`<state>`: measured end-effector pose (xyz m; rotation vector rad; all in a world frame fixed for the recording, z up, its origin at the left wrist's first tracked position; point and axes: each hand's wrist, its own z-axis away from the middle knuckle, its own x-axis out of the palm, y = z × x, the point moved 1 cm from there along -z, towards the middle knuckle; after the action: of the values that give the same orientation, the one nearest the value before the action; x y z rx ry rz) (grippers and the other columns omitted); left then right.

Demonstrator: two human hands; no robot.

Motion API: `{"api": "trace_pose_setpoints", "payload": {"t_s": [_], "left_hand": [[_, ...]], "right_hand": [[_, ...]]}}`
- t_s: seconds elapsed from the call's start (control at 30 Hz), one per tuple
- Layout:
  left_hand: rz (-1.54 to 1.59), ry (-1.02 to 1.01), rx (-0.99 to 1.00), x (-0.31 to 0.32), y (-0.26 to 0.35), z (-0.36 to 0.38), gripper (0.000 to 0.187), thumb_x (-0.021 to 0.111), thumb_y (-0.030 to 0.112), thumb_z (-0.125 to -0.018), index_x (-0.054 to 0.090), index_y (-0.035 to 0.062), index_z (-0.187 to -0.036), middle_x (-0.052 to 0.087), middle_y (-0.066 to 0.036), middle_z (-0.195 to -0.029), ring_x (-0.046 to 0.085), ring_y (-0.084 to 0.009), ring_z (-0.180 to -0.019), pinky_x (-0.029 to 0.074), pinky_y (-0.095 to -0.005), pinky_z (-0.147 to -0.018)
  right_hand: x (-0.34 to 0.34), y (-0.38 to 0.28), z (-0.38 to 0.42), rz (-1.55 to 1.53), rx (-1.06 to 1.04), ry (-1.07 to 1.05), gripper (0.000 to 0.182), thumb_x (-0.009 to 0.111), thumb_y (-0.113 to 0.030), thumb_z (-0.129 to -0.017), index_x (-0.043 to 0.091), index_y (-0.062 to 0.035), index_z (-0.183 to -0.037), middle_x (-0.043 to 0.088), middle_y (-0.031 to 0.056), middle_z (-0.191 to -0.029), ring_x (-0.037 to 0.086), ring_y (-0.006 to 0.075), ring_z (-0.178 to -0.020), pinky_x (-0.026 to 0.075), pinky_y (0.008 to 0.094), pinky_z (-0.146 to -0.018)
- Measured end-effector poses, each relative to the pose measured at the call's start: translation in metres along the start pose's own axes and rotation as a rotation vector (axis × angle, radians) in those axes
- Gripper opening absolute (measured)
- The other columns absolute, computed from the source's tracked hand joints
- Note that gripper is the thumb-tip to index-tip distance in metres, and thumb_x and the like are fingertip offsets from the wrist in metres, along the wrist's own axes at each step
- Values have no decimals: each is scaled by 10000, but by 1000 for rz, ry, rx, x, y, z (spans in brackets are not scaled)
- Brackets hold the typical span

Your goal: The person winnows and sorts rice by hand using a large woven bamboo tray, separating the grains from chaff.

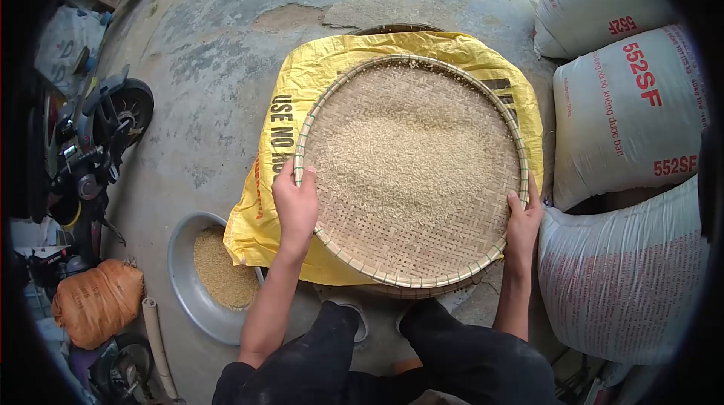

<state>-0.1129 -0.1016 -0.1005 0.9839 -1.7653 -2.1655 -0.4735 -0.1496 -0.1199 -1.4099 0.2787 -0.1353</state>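
A round woven bamboo winnowing basket (354, 243) is held level in front of me, above a yellow sack. Pale grain (411, 160) lies spread over its middle and upper part. My left hand (296, 205) grips the rim at the left, thumb on the inner side. On the right, my right hand (524, 220) grips the opposite rim, also with its thumb inside. The fingers under both sides of the rim are partly hidden. Beneath the basket, the yellow sack (298, 69) with black print is spread out, mostly covered.
A metal basin (181, 269) with golden grain (222, 269) stands at lower left. Full white sacks (633, 118) line the right side. A motorbike (90, 156), an orange bundle (98, 301) and a pole (158, 348) are at the left. Another basket edge (396, 29) shows behind the yellow sack.
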Motion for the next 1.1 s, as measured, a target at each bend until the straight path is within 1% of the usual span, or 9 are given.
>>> {"api": "trace_pose_setpoints", "payload": {"t_s": [0.17, 0.3, 0.43, 0.6, 0.7, 0.77, 0.9, 0.97, 1.1], "left_hand": [[45, 18, 30, -13, 27, 17, 226, 551, 83, -980, 592, -76, -1135, 617, -62, -863, 518, -113, -771, 455, -297, -728], [59, 168, 276, -6, 9, 11, 204, 560, 101, -980, 603, -55, -1105, 540, -7, -727, 451, -87, -645, 402, -292, -591], [16, 25, 13, 6, -23, 5, 207, 579, 97, -964, 600, -65, -1092, 506, -13, -670, 426, -90, -600, 375, -297, -557], [183, -20, 95, 5, -39, -1, 265, 586, 72, -964, 601, -77, -1182, 601, 1, -825, 498, -69, -698, 419, -247, -632], [332, -124, -70, -13, -35, -28, 311, 612, 75, -956, 599, -74, -1229, 642, -7, -942, 548, -71, -800, 457, -233, -728], [364, -208, -113, -25, -12, -48, 358, 636, 64, -938, 590, -65, -1269, 665, -27, -1000, 587, -79, -876, 478, -236, -802], [17, -450, -108, -38, 6, -83, 470, 628, 128, -963, 505, -55, -1379, 661, -84, -1163, 623, -120, -994, 492, -263, -891], [641, -373, -288, -45, 29, -76, 500, 571, 241, -1012, 464, -25, -1421, 627, -111, -1250, 620, -152, -1066, 498, -291, -926], [688, -402, -228, -37, 18, -49, 492, 530, 273, -1033, 442, -23, -1417, 599, -114, -1286, 606, -169, -1124, 484, -309, -973]], "right_hand": [[-1, -32, 15, -101, -126, 15, 550, 512, 16, -963, 351, 78, -1485, 527, 165, -1392, 558, 178, -1173, 430, 280, -1007], [-1, -17, 8, -34, -121, 49, 538, 511, 13, -964, 367, 71, -1478, 505, 171, -1421, 529, 195, -1232, 397, 305, -1055], [-3, 23, 5, -3, -27, -16, 564, 512, 24, -939, 363, 80, -1479, 485, 180, -1442, 521, 202, -1243, 397, 310, -1055], [-6, 23, 5, -39, -59, 10, 531, 538, -22, -951, 403, 48, -1460, 529, 159, -1385, 547, 202, -1202, 416, 302, -1030], [-18, 2, -15, -118, 228, -49, 510, 581, -109, -958, 443, 9, -1434, 565, 128, -1319, 570, 186, -1152, 435, 289, -1000], [-9, -18, -38, -601, 387, -332, 508, 616, -200, -957, 473, -12, -1407, 605, 94, -1237, 604, 163, -1073, 467, 258, -940], [3, 5, -80, -94, 145, -435, 558, 639, -82, -936, 437, 15, -1447, 630, 70, -1199, 629, 131, -994, 496, 224, -884], [6, 11, -81, -114, 133, -391, 594, 642, -20, -917, 420, 14, -1467, 628, 68, -1212, 628, 123, -1006, 501, 237, -886], [14, 11, -61, -302, 80, -128, 580, 624, 3, -917, 430, 12, -1464, 641, 63, -1180, 624, 109, -965, 505, 245, -868]]}}
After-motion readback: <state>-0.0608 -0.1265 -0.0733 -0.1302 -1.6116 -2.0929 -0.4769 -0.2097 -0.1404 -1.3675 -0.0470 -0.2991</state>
